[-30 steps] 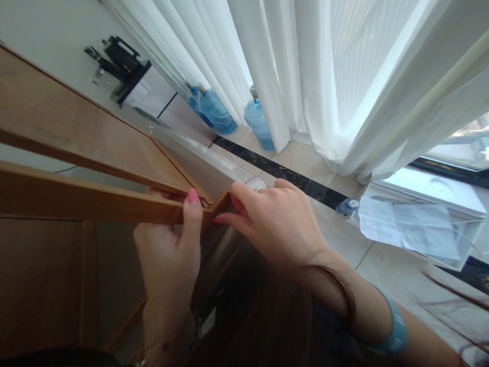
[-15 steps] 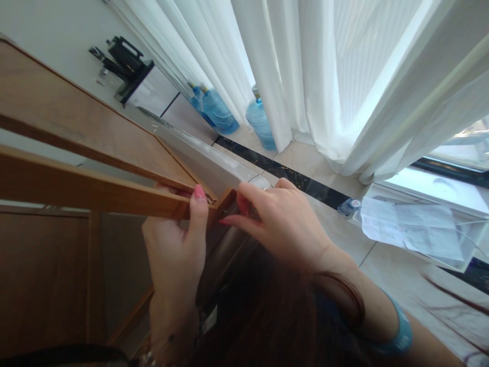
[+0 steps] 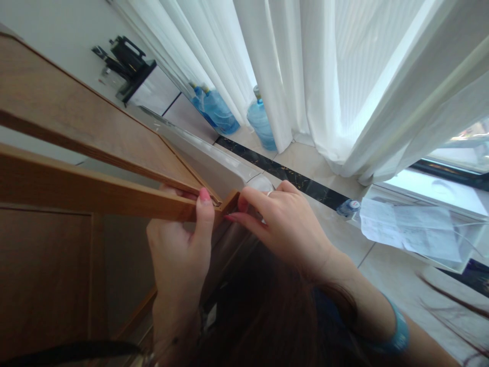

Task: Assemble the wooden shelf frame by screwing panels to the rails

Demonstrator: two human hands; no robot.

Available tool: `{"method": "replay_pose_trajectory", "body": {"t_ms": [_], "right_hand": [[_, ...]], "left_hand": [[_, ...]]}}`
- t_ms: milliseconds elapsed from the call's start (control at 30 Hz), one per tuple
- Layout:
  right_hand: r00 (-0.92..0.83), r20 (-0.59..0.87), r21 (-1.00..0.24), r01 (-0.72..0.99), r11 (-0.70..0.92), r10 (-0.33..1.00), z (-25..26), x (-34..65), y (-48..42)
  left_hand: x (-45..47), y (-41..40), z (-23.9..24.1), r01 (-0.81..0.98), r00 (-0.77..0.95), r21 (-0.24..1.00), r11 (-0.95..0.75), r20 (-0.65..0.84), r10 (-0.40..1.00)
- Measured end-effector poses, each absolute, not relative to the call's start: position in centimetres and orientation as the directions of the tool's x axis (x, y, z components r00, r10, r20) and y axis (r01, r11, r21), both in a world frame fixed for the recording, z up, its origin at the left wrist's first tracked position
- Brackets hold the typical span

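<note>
A long wooden rail runs in from the left and ends in a corner by a short cross piece. My left hand is closed around the rail close to that corner, its thumb on the near face and fingertips behind. My right hand is curled in a pinch at the outer side of the corner. Whatever its fingertips hold, if anything, is hidden. Beyond the rail a wooden panel slopes down toward the same corner, with a narrow gap between them. Hair hangs below my hands.
Lower left is another wooden panel. Blue water jugs stand by white curtains. A black appliance sits on a cabinet at the back. A creased paper sheet and a small bottle are at right.
Both hands and the rail's corner appear slightly further right and lower in view. The left hand keeps its hold on the rail, and the right hand keeps its pinch at the corner.
</note>
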State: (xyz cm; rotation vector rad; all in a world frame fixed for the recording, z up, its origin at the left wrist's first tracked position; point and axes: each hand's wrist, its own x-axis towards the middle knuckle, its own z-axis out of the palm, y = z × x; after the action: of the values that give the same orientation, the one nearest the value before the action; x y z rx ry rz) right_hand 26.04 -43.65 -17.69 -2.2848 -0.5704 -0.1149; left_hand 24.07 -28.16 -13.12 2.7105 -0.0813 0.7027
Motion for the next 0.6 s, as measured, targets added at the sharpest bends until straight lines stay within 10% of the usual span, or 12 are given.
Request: {"method": "replay_pose_trajectory", "body": {"t_ms": [600], "right_hand": [[0.894,0.374,-0.66,0.443,-0.607,0.246,-18.9,25.3,-43.2]], "left_hand": [[23.9,-28.1,-13.0,-0.074,0.895,0.312,-0.947,0.44,0.075]]}}
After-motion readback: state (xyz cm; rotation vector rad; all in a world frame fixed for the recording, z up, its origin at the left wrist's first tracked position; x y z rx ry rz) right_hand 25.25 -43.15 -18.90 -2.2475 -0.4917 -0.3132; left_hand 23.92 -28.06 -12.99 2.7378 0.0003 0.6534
